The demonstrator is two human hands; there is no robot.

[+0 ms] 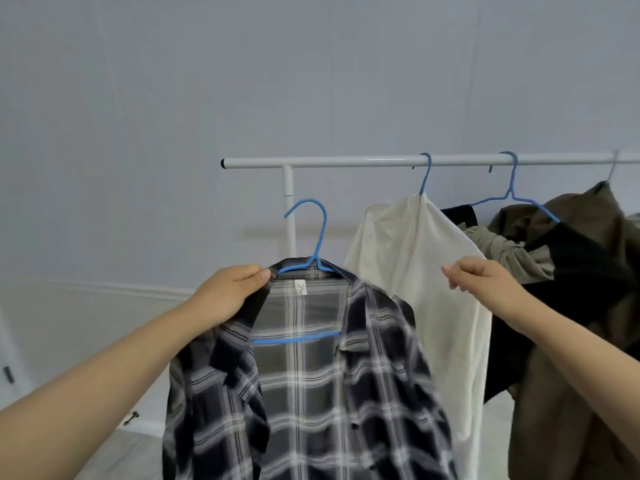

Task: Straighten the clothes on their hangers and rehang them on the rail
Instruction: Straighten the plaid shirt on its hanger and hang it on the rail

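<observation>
A dark plaid shirt (pixel 311 393) hangs open on a blue hanger (pixel 313 244), held below and in front of the white rail (pixel 346 163); the hook is off the rail. My left hand (pixel 228 292) grips the shirt's left collar and shoulder together with the hanger's arm. My right hand (pixel 481 277) is raised to the right, fingers curled shut, in front of a white garment (pixel 408 271) that hangs from a blue hanger (pixel 425 174) on the rail. Whether it pinches the white cloth is unclear.
Further right on the rail, another blue hanger (pixel 509 188) carries an olive and black jacket (pixel 588 271), bunched and crooked. The rail's white upright post (pixel 289 209) stands behind the plaid shirt's hook. A pale wall lies behind.
</observation>
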